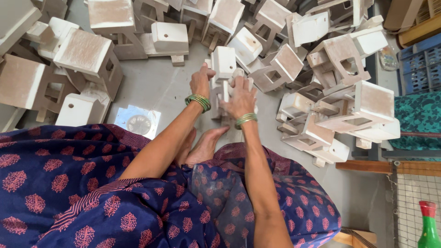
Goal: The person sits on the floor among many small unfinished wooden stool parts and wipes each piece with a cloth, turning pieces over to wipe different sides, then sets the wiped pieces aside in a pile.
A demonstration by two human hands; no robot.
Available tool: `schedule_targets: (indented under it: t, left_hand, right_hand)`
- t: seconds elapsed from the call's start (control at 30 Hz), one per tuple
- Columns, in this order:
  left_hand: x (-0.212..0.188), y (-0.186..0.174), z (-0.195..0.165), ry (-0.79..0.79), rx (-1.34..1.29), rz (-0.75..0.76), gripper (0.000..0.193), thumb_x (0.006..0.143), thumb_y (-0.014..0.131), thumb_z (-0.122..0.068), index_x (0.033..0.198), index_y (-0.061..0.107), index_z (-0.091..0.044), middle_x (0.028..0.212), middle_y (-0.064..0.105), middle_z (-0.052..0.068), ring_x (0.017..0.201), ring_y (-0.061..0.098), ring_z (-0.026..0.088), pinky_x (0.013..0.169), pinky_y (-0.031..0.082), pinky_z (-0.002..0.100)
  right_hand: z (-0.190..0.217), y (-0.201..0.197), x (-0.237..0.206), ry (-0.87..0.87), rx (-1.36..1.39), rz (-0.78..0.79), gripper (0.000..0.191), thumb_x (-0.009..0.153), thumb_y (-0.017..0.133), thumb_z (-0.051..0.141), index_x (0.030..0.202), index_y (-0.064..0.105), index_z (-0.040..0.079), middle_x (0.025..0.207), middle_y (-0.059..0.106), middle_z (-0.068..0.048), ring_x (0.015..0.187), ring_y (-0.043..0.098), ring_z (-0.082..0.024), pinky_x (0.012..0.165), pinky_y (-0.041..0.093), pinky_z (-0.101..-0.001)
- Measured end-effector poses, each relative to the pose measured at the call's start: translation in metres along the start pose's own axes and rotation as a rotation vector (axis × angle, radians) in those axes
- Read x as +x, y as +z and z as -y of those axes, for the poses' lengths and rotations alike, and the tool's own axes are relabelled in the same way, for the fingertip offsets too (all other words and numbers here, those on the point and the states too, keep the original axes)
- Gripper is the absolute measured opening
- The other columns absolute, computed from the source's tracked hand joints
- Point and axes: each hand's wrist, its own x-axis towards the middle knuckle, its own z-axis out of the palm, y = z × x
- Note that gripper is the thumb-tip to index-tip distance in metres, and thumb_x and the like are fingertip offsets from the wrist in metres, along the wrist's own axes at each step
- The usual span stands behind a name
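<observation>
Gripping a small white wooden stool (223, 69) at frame centre, my left hand (200, 81) and right hand (240, 97) have fingers curled tight around it.

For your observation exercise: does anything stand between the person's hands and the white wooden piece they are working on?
Nothing visible does. The left hand and right hand both already touch the white wooden piece, held upright over the grey floor.

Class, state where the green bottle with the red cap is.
In the head view, the green bottle stands at the bottom right corner, beside the wire mesh, far from both hands.
</observation>
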Motion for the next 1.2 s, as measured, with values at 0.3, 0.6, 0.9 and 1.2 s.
schedule_targets:
  t: [0.3, 0.6, 0.9, 1.2]
  left_hand:
    - [0.0, 0.004, 0.013, 0.332, 0.295, 0.051, 0.028, 0.085, 0.062, -0.027, 0.095, 0.076, -0.005, 0.091, 0.076, 0.015, 0.092, 0.074, 0.034, 0.086, 0.054, 0.041]
    - [-0.021, 0.008, 0.012, 0.65, 0.518, 0.113, 0.042, 0.091, 0.06, -0.045, 0.1, 0.073, -0.007, 0.114, 0.07, 0.018, 0.119, 0.057, 0.038, 0.1, 0.023, 0.062]
    - [-0.018, 0.008, 0.024, 0.653, 0.348, 0.425, 0.046, 0.106, 0.042, -0.043, 0.118, 0.064, -0.005, 0.108, 0.067, 0.024, 0.104, 0.061, 0.046, 0.092, 0.046, 0.052]
    - [-0.027, 0.011, 0.027, 0.626, 0.304, 0.288, 0.027, 0.1, 0.051, -0.026, 0.105, 0.068, -0.007, 0.094, 0.07, 0.021, 0.09, 0.067, 0.044, 0.081, 0.051, 0.05]
  right_hand:
    - [-0.077, -0.059, 0.0, -0.262, 0.189, 0.254, 0.048, 0.051, 0.084, 0.019, 0.081, 0.047, 0.011, 0.09, 0.053, -0.009, 0.095, 0.053, -0.033, 0.095, 0.043, -0.0432]
    - [-0.051, -0.022, 0.002, -0.453, 0.408, 0.298, 0.028, 0.064, 0.079, -0.002, 0.082, 0.06, 0.009, 0.087, 0.065, -0.006, 0.121, 0.065, -0.027, 0.134, 0.021, -0.0475]
    - [-0.046, -0.045, -0.006, -0.198, 0.466, -0.096, 0.046, 0.081, 0.08, 0.011, 0.126, 0.068, 0.006, 0.115, 0.074, -0.015, 0.106, 0.071, -0.032, 0.095, 0.055, -0.0421]
    - [0.004, -0.026, -0.07, -0.245, 0.077, -0.025, 0.047, 0.085, 0.061, 0.001, 0.13, 0.069, 0.004, 0.094, 0.068, -0.024, 0.09, 0.066, -0.047, 0.082, 0.054, -0.0501]
